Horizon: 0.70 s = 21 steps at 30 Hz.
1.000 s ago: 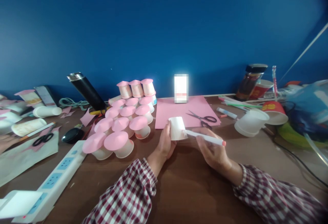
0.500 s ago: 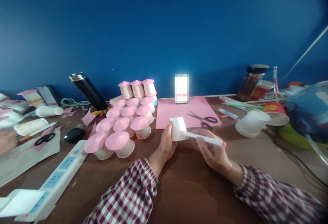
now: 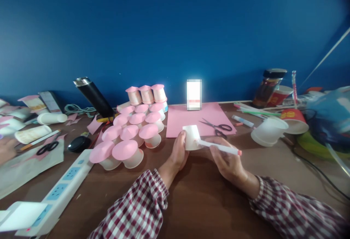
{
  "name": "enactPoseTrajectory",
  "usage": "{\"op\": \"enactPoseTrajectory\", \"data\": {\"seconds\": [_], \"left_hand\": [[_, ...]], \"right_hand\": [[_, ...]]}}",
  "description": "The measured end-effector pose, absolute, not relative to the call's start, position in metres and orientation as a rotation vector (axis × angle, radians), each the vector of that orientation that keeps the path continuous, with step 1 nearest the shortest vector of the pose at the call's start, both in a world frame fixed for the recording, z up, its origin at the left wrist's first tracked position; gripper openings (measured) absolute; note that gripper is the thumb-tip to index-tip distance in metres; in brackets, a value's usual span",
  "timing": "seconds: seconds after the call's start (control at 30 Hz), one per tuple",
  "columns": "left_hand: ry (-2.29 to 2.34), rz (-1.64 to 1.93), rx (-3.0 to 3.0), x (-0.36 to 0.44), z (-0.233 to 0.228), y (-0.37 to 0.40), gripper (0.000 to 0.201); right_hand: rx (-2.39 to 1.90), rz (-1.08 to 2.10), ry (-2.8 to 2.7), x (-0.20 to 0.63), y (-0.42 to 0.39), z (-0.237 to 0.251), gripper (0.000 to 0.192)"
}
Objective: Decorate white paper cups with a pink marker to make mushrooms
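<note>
Wall [image 3: 175, 31]: a big blue wall is seen behind everything, at 12 o'clock.
Counter [image 3: 197, 202]: a brown counter is spread under all the things.
Power strip [image 3: 58, 191]: a long white strip with blue plugs is laid at 8 o'clock from the hands.
Pink paper [image 3: 188, 117]: a flat pink sheet is laid at 12 o'clock from the hands, near them.
Capped cups [image 3: 131, 129]: many small white cups with pink tops are packed close together at 10 o'clock from the hands.
Black flask [image 3: 93, 97]: it is leaned over behind the capped cups, at 10 o'clock.
Big white cup [image 3: 269, 131]: it is laid on its side at 3 o'clock, well apart from the hands.
Left hand [image 3: 177, 153]: its fingers are wrapped around the white cup, so the cup is held.
Right hand [image 3: 228, 160]: its fingers are closed on the marker.
White cup [image 3: 191, 137]: it is held in the middle, just above the counter, by the near edge of the pink paper.
Scissors [image 3: 217, 126]: black-handled ones are laid on the pink paper, at 1 o'clock from the hands.
Marker [image 3: 218, 147]: a white marker with a pink end is held flat; its tip is touching the white cup's side.
</note>
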<state>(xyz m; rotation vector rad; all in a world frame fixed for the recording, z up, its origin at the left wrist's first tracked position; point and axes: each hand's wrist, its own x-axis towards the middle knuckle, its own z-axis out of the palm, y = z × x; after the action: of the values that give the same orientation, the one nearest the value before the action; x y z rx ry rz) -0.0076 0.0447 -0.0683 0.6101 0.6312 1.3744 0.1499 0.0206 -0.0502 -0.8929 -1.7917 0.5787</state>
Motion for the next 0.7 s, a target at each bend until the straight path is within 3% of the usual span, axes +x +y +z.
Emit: {"op": "enactPoseTrajectory", "data": {"seconds": [0.7], "left_hand": [[0.719, 1.389, 0.597, -0.0086, -0.0715, 0.0459, 0.029]], "right_hand": [[-0.913, 0.627, -1.737, 0.1501, 0.0207, -0.0552, 0.012]]}}
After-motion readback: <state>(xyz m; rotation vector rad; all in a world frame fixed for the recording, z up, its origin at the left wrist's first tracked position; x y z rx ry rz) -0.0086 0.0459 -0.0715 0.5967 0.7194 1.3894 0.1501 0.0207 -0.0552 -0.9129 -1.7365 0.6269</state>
